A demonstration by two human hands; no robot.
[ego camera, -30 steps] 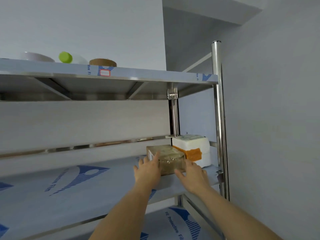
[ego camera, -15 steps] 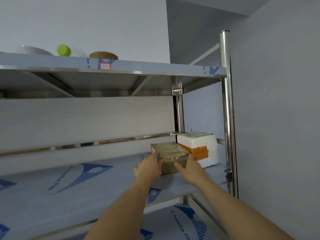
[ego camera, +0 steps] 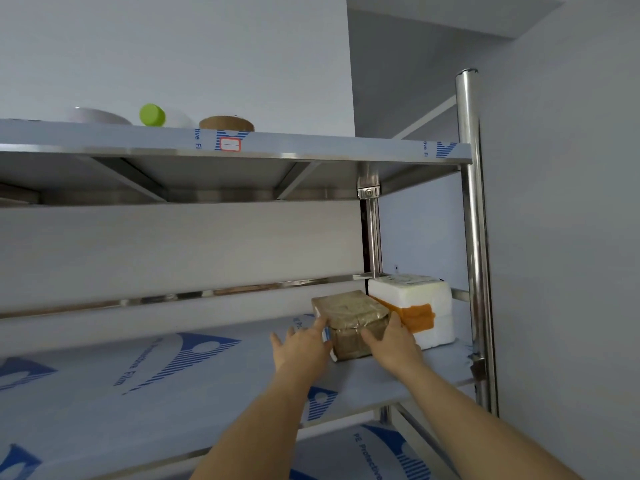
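Landmark: white foam box [ego camera: 415, 296], banded with orange tape [ego camera: 417, 316], standing at the right end of the middle shelf [ego camera: 173, 375] of a steel rack.
Item in hand: brown taped parcel [ego camera: 349, 315], lying flat on the same shelf, immediately left of the foam box. Its right rear corner sits against the box or just beside it; contact cannot be confirmed.
Left hand [ego camera: 301, 348]: left of the foam box, at the parcel's left side. Grip wide, with the fingers straight and spread. The forefinger tip touches the parcel's upper left edge.
Right hand [ego camera: 393, 341]: directly in front of the foam box. Grip wide and closed round nothing. The fingers lie straight along the parcel's right side, and the thumb is laid across its front face.
Shelf surface: covered in blue-printed protective film, running left and forward of the foam box.
Top shelf [ego camera: 311, 147]: above the foam box. Well to the left it carries a white bowl [ego camera: 98, 116], a green cap [ego camera: 152, 115] and a brown tape roll [ego camera: 227, 123].
Front post [ego camera: 472, 237]: polished steel, upright, just right of the foam box.
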